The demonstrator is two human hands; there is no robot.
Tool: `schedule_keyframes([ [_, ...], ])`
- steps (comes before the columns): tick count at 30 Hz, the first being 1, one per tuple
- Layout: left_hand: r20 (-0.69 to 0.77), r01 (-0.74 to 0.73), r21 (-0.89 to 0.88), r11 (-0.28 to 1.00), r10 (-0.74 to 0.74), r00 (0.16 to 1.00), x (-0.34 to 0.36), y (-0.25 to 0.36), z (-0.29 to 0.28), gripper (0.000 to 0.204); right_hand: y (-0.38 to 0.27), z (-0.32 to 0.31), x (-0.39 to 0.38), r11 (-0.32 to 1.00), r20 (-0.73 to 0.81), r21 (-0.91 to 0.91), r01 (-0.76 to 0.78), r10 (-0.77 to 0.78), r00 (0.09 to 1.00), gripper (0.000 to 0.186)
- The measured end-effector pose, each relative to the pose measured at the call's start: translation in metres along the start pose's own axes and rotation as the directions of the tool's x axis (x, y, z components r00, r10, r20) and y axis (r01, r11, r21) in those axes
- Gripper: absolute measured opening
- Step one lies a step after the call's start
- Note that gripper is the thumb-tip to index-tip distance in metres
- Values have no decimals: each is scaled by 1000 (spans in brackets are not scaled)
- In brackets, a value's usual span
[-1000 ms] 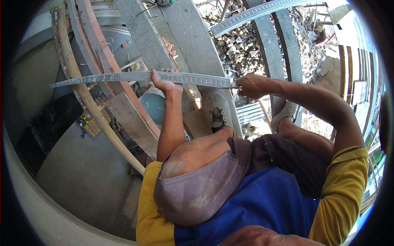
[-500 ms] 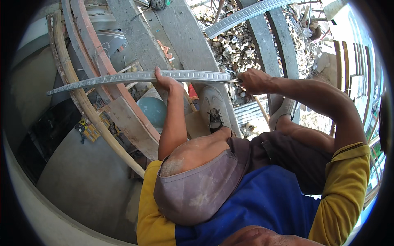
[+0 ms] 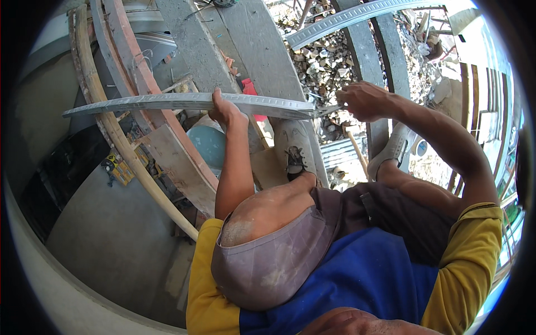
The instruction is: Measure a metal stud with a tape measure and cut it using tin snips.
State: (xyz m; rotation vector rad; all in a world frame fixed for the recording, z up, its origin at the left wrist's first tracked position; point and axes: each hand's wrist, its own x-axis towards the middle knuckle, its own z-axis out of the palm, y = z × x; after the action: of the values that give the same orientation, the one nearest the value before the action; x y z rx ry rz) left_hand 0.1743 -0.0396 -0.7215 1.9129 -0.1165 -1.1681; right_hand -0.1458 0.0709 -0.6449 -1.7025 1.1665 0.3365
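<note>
A long, light-grey metal channel (image 3: 156,102) with a row of stamped marks lies crosswise in front of me, above the planks. My left hand (image 3: 227,111) is closed around it near its middle, thumb up over the far edge. At its right end, a pair of tin snips (image 3: 328,110) reaches to the metal with its jaws at the tip; the small size hides details. My right hand (image 3: 365,101) is wrapped around the snips' handles. Below the channel, my left shoe (image 3: 290,145) rests on a plank.
Grey planks (image 3: 262,53) run beneath me, with gaps showing rubble (image 3: 326,67) far below. Another metal channel (image 3: 357,14) lies at the far right. Curved-looking wooden poles (image 3: 120,134) and a reddish beam (image 3: 151,95) stand at left. A bluish round container (image 3: 206,146) sits below.
The channel has rolled slightly, showing more of its near side. My right hand has moved a little up and right, and the snips' handles look wider apart.
</note>
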Motion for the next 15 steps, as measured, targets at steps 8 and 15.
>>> schedule_keyframes([
  [8,20,0,-26,1000,0,1000,9,2,-3,67,23,15,12,922,-533,-358,150,-333,778,18],
  [15,19,-6,-29,1000,6,1000,-9,7,5,67,10,15,31,952,-490,-285,115,-248,836,24],
])
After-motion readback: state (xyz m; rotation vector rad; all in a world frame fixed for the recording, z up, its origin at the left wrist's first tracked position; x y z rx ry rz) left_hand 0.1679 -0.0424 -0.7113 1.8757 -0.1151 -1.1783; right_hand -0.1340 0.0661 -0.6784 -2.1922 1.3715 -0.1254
